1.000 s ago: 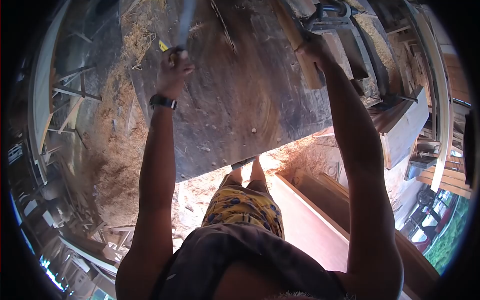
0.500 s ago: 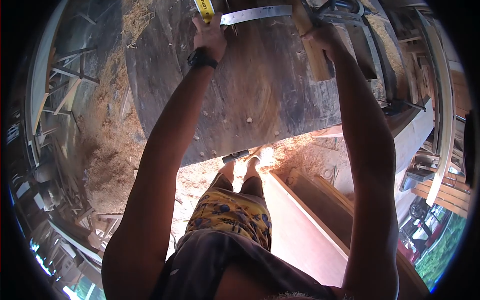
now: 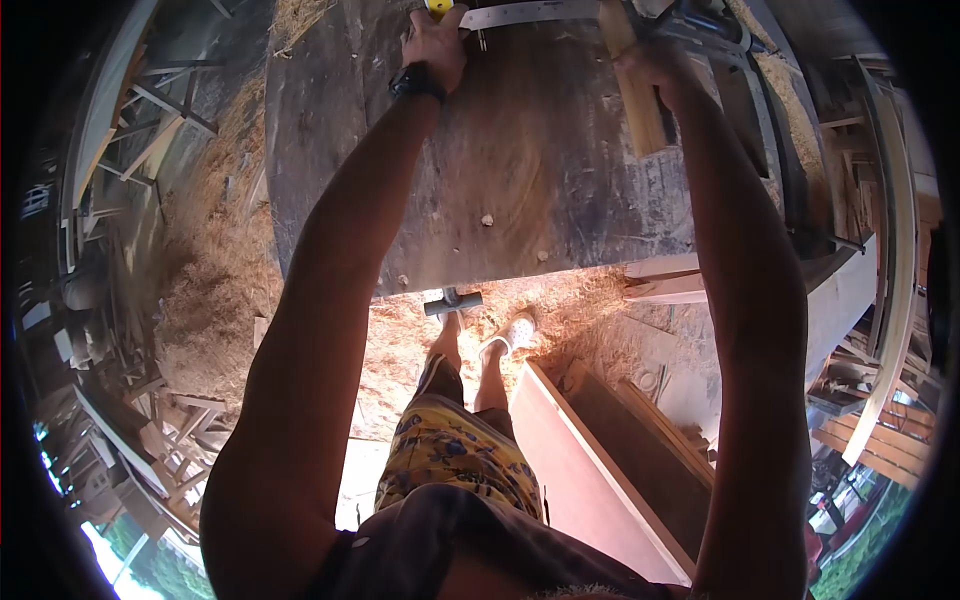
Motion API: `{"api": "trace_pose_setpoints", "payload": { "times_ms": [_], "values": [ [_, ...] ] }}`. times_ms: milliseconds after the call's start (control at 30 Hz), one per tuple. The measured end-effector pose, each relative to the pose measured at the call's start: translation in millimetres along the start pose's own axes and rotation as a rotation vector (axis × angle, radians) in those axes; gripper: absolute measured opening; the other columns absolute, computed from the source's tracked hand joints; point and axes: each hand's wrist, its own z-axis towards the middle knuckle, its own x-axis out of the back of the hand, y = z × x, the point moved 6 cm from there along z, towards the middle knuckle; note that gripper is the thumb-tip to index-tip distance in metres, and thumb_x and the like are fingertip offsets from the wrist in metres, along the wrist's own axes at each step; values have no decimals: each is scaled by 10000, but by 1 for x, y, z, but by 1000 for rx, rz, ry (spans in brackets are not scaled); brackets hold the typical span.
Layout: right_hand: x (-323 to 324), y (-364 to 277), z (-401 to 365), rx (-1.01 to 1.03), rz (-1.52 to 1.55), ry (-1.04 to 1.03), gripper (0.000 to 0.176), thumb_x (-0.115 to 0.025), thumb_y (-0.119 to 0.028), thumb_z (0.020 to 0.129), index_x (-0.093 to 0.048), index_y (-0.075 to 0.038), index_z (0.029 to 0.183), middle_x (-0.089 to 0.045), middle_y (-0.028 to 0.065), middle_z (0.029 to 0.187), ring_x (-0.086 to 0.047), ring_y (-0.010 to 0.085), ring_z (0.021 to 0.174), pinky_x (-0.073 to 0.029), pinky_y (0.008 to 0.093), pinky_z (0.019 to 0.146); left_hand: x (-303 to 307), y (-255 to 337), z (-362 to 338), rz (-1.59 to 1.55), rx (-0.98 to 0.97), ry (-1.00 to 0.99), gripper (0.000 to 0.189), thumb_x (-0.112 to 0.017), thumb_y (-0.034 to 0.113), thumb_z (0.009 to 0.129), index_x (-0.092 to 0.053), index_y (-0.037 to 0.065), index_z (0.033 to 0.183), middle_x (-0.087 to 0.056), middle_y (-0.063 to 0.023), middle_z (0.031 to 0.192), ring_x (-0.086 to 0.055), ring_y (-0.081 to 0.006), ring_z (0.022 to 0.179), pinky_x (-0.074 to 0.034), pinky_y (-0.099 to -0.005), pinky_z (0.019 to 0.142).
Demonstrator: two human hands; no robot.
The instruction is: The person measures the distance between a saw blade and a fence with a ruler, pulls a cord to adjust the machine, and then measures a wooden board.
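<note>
At the top centre, my left hand point(image 3: 434, 48) is closed round a yellow tape measure point(image 3: 438, 8), with a dark watch on the wrist. The white tape blade point(image 3: 530, 13) stretches right from it to a wooden strip point(image 3: 636, 95) lying on the dark worktop point(image 3: 480, 160). My right hand point(image 3: 655, 72) rests at the right edge of the strip, its fingers closed against the wood and partly blurred. A thin pointed item point(image 3: 483, 40) lies just below the blade, too small to identify.
A dark clamp or tool point(image 3: 710, 22) is at the upper right. Below the table's front edge a hammer-like tool point(image 3: 453, 303) shows above my feet. Wood shavings point(image 3: 215, 320) cover the floor. Long boards point(image 3: 570, 470) lean at the lower right.
The view has shifted, so the worktop sits higher. My left hand and the tape measure are nearer the top edge. My feet are further apart, one stepped to the right.
</note>
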Motion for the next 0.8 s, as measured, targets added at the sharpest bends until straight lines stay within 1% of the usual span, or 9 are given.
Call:
{"api": "trace_pose_setpoints", "payload": {
  "times_ms": [33, 67, 133, 233, 367, 433, 667, 733, 800],
  "values": [
    [-2, -3, -1, 51, 66, -32, 396, -786, -168, 646, -701, 52, 964, -704, 183, 903, -696, 300, 816, -552, 427, 739, -1, -1, -1, -59, 96, -83, 417, -603, 288, 909, -543, 195, 1311, -470, -251, 1291, -502, -499, 1170, -427, -553, 994],
    [-3, -3, -2, 58, 63, -35, 396, -786, -168, 646, -701, 52, 964, -704, 183, 903, -696, 300, 816, -552, 427, 739, 2, 1, -3, -59, 100, -76, 417, -603, 288, 909, -543, 195, 1311, -470, -251, 1291, -502, -499, 1170, -427, -553, 994],
    [0, -6, -7, -15, 63, 41, 424, -791, -173, 639, -694, 54, 984, -699, 188, 921, -692, 306, 834, -550, 431, 745, 2, 1, -4, -46, 47, -13, 381, -578, 224, 910, -549, 186, 1288, -483, -251, 1248, -522, -496, 1141, -458, -559, 936],
    [-1, -16, -9, 14, -33, 36, 434, -779, -161, 651, -685, 55, 1015, -693, 196, 957, -688, 311, 867, -547, 436, 757, -2, -3, -2, -83, 42, -34, 374, -558, 199, 916, -542, 179, 1289, -479, -257, 1254, -571, -476, 1076, -483, -553, 893],
    [-3, -23, -19, -56, -11, 50, 425, -787, -144, 666, -680, 64, 1021, -690, 199, 990, -685, 312, 905, -546, 432, 773, -13, -10, 0, -73, 50, -78, 355, -523, 175, 926, -538, 168, 1280, -470, -264, 1273, -599, -465, 1026, -499, -538, 873],
    [-5, -19, -10, -77, 6, 122, 408, -800, -120, 671, -686, 69, 1014, -694, 196, 998, -685, 313, 914, -544, 420, 794, -12, -7, 0, -107, -10, -8, 332, -482, 145, 932, -538, 155, 1259, -464, -267, 1280, -606, -467, 1002, -507, -529, 868],
    [-1, -26, -4, -104, -105, 215, 408, -801, -102, 667, -692, 62, 1025, -703, 179, 983, -688, 276, 920, -537, 409, 794, -11, -4, 4, -94, 14, -68, 294, -489, 151, 939, -544, 150, 1228, -462, -266, 1266, -610, -472, 981, -511, -529, 857],
    [8, -30, -12, -1, -209, 105, 359, -791, -111, 661, -711, 42, 976, -710, 158, 942, -687, 251, 881, -533, 408, 757, -8, -2, 1, -110, -23, -45, 276, -503, 177, 943, -552, 165, 1214, -459, -265, 1268, -613, -476, 970, -514, -529, 848],
    [11, -30, -15, -10, -155, 97, 331, -787, -121, 660, -718, 35, 943, -711, 148, 919, -684, 244, 858, -530, 407, 745, -8, -3, 1, -105, -23, -41, 267, -500, 185, 945, -555, 171, 1206, -458, -266, 1268, -612, -475, 976, -513, -530, 850]
  ]
}}
